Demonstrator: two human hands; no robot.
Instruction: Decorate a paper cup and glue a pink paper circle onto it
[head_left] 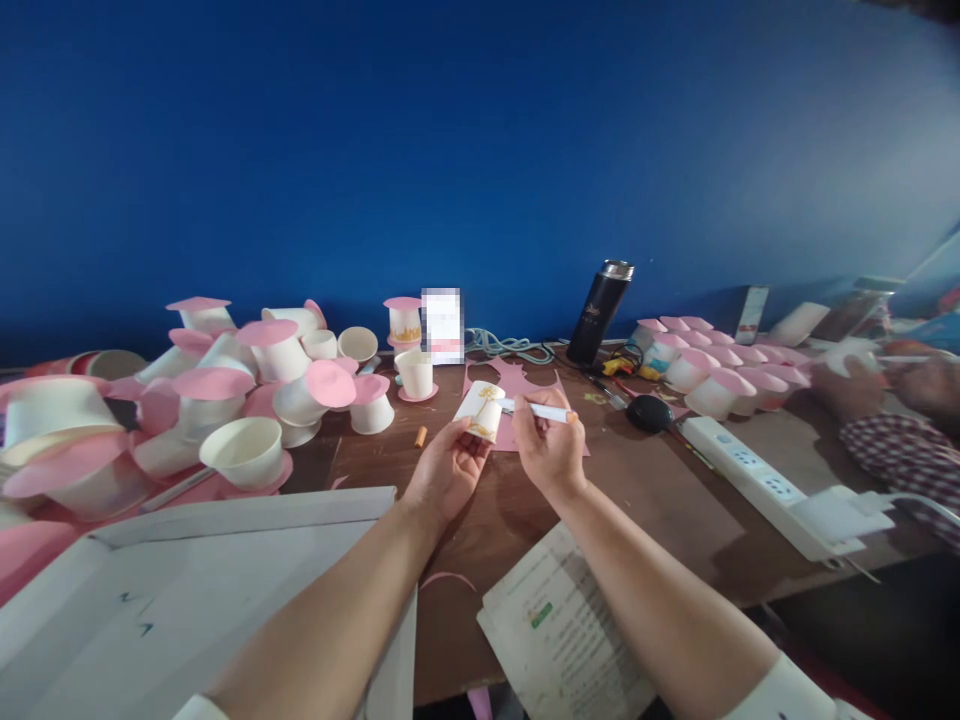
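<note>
My left hand grips a white paper cup lying tilted on its side, fingers wrapped under it. Yellow-orange drawing, like a tree with a band along the rim, marks the cup's wall. Held in my right hand is a white marker with an orange end, its tip at the cup's drawn side. Behind the cup lies pink paper with round cut-outs. A small orange cap rests on the table to the left of my left hand.
Several white cups with pink discs crowd the left, beside a white box lid. A black bottle stands at the back. At right are a power strip, more pink-topped cups and another person's checked sleeve. Printed papers lie in front.
</note>
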